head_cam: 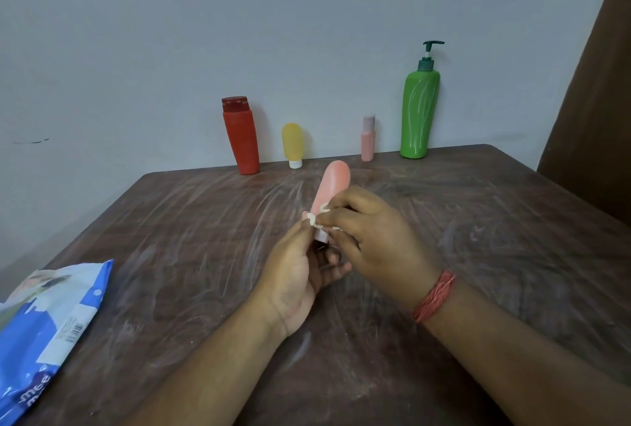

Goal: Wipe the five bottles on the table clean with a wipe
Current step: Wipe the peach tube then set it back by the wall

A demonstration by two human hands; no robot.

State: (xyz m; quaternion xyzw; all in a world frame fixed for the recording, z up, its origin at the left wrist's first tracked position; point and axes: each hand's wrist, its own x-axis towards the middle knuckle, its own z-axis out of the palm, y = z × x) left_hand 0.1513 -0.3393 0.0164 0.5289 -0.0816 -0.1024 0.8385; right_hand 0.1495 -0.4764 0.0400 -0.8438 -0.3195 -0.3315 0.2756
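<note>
My left hand (300,272) holds the cap end of a salmon-pink squeeze bottle (333,183), raised over the middle of the table and tilted away from me. My right hand (368,231) pinches a small crumpled white wipe (316,219) against the bottle's lower part near the cap. Along the table's far edge by the wall stand a red bottle (240,135), a yellow tube (292,144) on its white cap, a slim pink bottle (368,139) and a tall green pump bottle (419,108).
A blue and white pack of wipes (44,330) lies at the table's near left edge. The dark brown table (495,221) has pale smear marks all over. A brown curtain or panel (594,84) hangs at the right.
</note>
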